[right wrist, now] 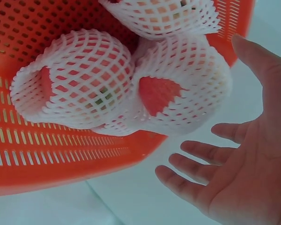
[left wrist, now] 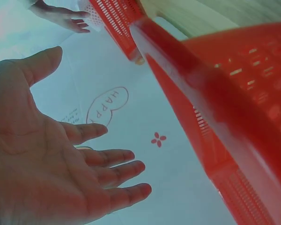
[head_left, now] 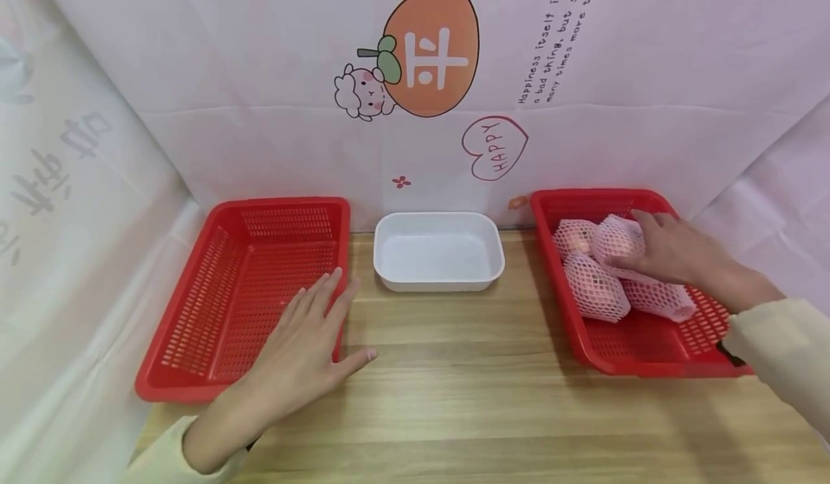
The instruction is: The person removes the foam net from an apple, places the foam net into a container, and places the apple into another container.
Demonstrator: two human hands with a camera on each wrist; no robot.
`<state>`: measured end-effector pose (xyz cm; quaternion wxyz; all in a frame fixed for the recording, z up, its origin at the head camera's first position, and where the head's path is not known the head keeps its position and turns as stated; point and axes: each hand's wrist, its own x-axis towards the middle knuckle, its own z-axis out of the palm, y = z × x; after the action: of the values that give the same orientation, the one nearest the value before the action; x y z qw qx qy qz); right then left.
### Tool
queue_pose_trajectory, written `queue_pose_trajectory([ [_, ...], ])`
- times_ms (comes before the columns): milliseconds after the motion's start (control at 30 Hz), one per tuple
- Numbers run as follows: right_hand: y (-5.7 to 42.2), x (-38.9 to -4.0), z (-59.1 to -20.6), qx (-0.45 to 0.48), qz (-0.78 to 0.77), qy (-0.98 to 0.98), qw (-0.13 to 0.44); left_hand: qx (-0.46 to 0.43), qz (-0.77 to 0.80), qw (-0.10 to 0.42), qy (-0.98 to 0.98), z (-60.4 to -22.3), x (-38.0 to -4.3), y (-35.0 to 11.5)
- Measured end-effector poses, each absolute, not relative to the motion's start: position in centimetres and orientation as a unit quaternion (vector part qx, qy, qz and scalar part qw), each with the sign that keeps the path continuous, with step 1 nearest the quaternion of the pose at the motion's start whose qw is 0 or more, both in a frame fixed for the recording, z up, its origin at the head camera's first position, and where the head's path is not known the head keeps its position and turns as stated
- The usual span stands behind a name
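Several round reddish fruits in foam net sleeves [head_left: 596,289] lie together in the red basket [head_left: 586,351] on the right. My right hand [head_left: 681,250] reaches over the rim, its thumb and fingers spread around the rearmost netted fruit [right wrist: 187,93]. In the right wrist view, a gap shows between the fingers [right wrist: 196,168] and that fruit, and the palm holds nothing. On the other side, my left hand [head_left: 295,358] hovers at the near right edge of the left red basket [head_left: 346,253], fingers straight and thumb out. Its bare palm [left wrist: 33,159] shows in the left wrist view.
A shallow white tray [head_left: 441,286] stands between the two baskets, close to the back. All three sit on a wood-grain tabletop [head_left: 454,383]. Printed white cloth [head_left: 272,73] hangs behind and along both sides.
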<state>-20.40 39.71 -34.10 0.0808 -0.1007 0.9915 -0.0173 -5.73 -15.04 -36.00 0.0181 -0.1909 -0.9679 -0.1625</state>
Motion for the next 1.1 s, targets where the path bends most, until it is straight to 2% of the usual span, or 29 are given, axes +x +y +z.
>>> queue_pose_trajectory([
  [533,40.5,-21.3,-35.4,-0.084,-0.033,0.986,0.142,-0.214,-0.208,0.033,-0.954,-37.1,-4.5,-13.3],
  [700,40.4,-21.4,-35.7,-0.087,-0.037,0.986,0.136,-0.212,-0.223,0.021,-0.951,-37.5,-4.1,-12.9],
  [1100,40.5,-21.8,-36.2,-0.104,-0.042,0.988,0.103,-0.239,-0.234,0.034,-0.942,-38.9,-3.2,-11.8],
])
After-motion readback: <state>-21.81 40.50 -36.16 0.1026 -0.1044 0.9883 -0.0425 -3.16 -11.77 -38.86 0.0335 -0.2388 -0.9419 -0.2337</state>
